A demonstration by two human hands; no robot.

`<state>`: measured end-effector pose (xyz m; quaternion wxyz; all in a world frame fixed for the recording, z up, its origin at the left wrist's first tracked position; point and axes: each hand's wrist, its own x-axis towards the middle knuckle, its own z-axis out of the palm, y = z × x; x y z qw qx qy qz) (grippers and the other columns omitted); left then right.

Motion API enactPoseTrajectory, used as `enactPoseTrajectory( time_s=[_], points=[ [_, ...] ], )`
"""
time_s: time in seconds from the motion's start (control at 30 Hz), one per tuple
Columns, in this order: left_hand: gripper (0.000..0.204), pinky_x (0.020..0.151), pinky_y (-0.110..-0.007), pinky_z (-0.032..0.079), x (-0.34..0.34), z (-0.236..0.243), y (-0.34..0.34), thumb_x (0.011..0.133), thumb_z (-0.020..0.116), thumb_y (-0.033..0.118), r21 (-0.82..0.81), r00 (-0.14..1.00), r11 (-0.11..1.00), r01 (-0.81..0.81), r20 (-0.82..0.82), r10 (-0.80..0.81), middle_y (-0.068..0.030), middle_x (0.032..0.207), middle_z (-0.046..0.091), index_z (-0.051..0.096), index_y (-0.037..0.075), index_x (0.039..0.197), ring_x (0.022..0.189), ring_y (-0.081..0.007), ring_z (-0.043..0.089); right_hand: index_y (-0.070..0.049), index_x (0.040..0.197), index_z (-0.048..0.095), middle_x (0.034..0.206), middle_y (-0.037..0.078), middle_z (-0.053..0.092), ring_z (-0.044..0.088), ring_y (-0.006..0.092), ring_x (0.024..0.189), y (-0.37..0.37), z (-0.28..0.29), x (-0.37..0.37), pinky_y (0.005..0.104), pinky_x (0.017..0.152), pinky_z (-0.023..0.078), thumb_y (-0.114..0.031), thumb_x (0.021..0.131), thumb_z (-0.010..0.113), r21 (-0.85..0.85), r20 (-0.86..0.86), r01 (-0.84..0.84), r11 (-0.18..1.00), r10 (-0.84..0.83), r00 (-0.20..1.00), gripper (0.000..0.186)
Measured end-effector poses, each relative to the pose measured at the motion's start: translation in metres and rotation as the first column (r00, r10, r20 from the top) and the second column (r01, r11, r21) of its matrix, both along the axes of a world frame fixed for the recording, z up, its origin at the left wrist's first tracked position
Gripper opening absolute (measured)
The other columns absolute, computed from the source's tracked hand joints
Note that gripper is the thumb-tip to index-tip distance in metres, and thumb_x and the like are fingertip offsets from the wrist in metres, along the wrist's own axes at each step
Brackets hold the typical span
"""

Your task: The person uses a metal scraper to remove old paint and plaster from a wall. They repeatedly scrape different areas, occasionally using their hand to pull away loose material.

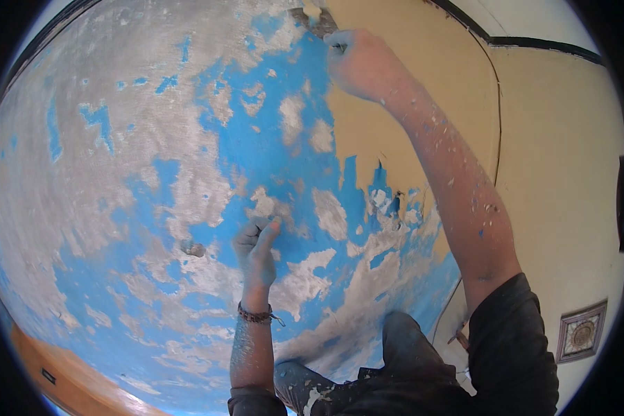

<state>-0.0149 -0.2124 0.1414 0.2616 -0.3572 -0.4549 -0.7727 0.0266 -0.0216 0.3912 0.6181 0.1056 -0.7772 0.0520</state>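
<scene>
In front of me a wall is covered with blue paint (pixel 263 156), broken by grey bare patches (pixel 135 55), with a yellow layer (pixel 409 69) on its right side. High up, my right hand (pixel 360 62) is closed around a scraper; its wide, dark blade (pixel 315 22) lies at the border of grey, blue and yellow. The fist hides most of the handle. Lower and to the left, my left hand (pixel 256 243) is closed in front of the wall, thumb uppermost. Whatever it may hold is hidden.
A small hole (pixel 193 248) shows left of my left hand. Ragged blue and yellow edges (pixel 378 184) lie right of centre. A dark strip (pixel 544 45) crosses the upper right. A square framed ornament (pixel 581 331) is at lower right, and an orange-brown band (pixel 69 371) at lower left.
</scene>
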Motion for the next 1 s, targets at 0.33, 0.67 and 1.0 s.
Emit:
enactPoseTrajectory(
  time_s=[0.33, 0.67, 1.0],
  points=[
    [0.020, 0.056, -0.024, 0.030, -0.003, -0.004, -0.003, 0.084, 0.066, 0.016, -0.044, 1.000, 0.999, 0.018, -0.012, -0.019, 0.0022, 0.065, 0.053, 0.061, 0.003, 0.070, 0.061, -0.0063, 0.040, -0.013, 0.113, 0.064, 0.084, 0.014, 0.066, 0.063, 0.0253, 0.072, 0.020, -0.011, -0.003, 0.0346, 0.070, 0.049, -0.021, 0.084, 0.052, 0.065, -0.054, 0.006, 0.998, -0.002, 0.999, 0.033],
    [0.021, 0.056, -0.024, 0.029, -0.002, -0.002, 0.002, 0.084, 0.065, 0.016, -0.034, 1.000, 0.999, 0.027, -0.006, -0.027, 0.0029, 0.064, 0.051, 0.060, 0.004, 0.069, 0.059, -0.0057, 0.038, -0.010, 0.117, 0.061, 0.090, 0.016, 0.066, 0.064, 0.0255, 0.083, 0.020, -0.005, 0.012, 0.0372, 0.080, 0.049, -0.023, 0.084, 0.052, -0.031, 0.041, 0.014, 0.999, -0.013, 0.999, 0.036],
    [0.023, 0.057, -0.026, 0.029, 0.000, 0.001, 0.002, 0.084, 0.065, 0.017, -0.034, 1.000, 0.999, 0.007, 0.021, -0.006, 0.0033, 0.064, 0.050, 0.057, 0.004, 0.066, 0.061, -0.0071, 0.037, -0.009, 0.115, 0.061, 0.096, 0.017, 0.066, 0.063, 0.0274, 0.090, 0.017, -0.001, 0.006, 0.0383, 0.085, 0.048, -0.018, 0.084, 0.051, 0.128, 0.040, 0.143, 0.982, -0.149, 0.988, 0.034]
  ],
)
